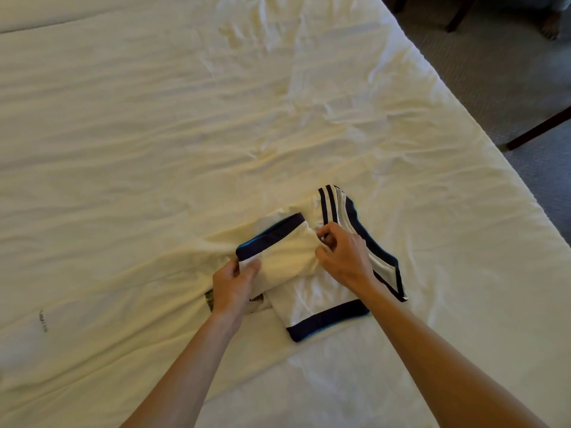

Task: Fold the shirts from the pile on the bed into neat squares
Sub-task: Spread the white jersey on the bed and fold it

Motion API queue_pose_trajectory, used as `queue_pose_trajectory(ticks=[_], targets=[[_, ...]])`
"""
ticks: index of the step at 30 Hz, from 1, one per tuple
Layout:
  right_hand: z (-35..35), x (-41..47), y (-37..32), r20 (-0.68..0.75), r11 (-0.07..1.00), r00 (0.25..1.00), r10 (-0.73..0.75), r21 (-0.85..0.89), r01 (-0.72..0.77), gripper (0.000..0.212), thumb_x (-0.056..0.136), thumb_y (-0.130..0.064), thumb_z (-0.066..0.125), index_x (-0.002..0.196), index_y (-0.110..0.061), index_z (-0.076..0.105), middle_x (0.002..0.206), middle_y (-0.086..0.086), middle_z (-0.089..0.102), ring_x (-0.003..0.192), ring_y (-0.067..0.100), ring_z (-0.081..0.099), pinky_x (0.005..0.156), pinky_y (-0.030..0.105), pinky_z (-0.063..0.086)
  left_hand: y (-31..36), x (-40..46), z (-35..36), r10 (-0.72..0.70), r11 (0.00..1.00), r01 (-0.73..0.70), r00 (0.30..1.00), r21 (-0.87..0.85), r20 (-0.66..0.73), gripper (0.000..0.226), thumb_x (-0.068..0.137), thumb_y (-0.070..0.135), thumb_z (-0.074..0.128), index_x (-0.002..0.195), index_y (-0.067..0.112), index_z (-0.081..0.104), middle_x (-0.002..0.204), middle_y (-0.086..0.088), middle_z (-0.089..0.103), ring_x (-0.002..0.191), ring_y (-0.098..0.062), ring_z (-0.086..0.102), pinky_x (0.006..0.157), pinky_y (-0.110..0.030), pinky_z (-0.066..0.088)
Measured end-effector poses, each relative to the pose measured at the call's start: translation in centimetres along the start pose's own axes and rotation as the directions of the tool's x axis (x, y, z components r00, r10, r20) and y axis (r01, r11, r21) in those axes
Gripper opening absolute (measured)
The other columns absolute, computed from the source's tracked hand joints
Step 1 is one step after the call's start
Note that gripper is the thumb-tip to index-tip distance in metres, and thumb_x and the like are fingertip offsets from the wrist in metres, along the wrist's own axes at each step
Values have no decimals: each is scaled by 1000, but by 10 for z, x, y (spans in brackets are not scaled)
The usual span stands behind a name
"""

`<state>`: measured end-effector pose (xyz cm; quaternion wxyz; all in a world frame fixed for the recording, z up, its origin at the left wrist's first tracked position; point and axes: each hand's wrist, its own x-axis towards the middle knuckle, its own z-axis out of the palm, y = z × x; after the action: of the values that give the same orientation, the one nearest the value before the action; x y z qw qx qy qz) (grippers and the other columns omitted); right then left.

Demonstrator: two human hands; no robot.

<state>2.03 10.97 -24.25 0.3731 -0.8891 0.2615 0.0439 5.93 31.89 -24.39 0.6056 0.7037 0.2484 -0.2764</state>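
Observation:
A white shirt with dark navy trim and stripes lies partly folded on the white bed sheet, near the bed's right side. My left hand pinches the left edge of a raised flap, close to its navy band. My right hand grips the same flap at its right end, fingers curled into the cloth. The flap is lifted above the rest of the shirt, which lies flat beneath. No pile of other shirts is in view.
The wrinkled sheet spreads far to the left and back. The bed's right edge runs diagonally, with grey carpet beyond. Dark wooden furniture legs stand on the carpet. A person's bare foot shows at top right.

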Motion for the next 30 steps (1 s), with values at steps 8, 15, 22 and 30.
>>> queue_pose_trajectory(ticks=[8, 15, 22, 30], targets=[[38, -33, -10, 3, 820, 869, -494, -331, 467, 46, 98, -29, 44, 143, -18, 46, 154, 1, 39, 144, 19, 33, 116, 43, 25, -18, -13, 17, 633, 663, -447, 763, 600, -131, 58, 88, 10, 64, 142, 10, 43, 142, -7, 49, 128, -23, 47, 104, -38, 42], [73, -38, 7, 166, 816, 940, -298, -467, 341, 67, 94, -40, 32, 157, -22, 22, 167, -1, 4, 154, 19, -1, 120, 60, -1, -65, 22, -22, 602, 374, -464, 780, 803, 170, 64, 103, 40, 31, 159, 20, 8, 167, 0, 0, 154, -15, -2, 124, -47, 0], [133, -53, -52, 309, 745, 845, -436, -402, 532, 62, 99, -40, 26, 159, -27, 14, 167, -7, -2, 153, 17, -9, 119, 62, -1, -75, 36, -116, 566, 204, -363, 801, 909, 193, 62, 103, 46, 21, 159, 22, 13, 166, 1, 3, 154, -18, -1, 122, -50, 0], [192, -108, -102, 196, 761, 854, -482, -389, 518, 67, 94, -36, 36, 156, -13, 25, 166, 4, 9, 153, 27, 3, 118, 64, -2, -89, 35, -332, 583, 286, 41, 786, 957, -208, 64, 100, 45, 24, 157, 17, 25, 166, -10, 10, 153, -29, 10, 119, -57, 1]])
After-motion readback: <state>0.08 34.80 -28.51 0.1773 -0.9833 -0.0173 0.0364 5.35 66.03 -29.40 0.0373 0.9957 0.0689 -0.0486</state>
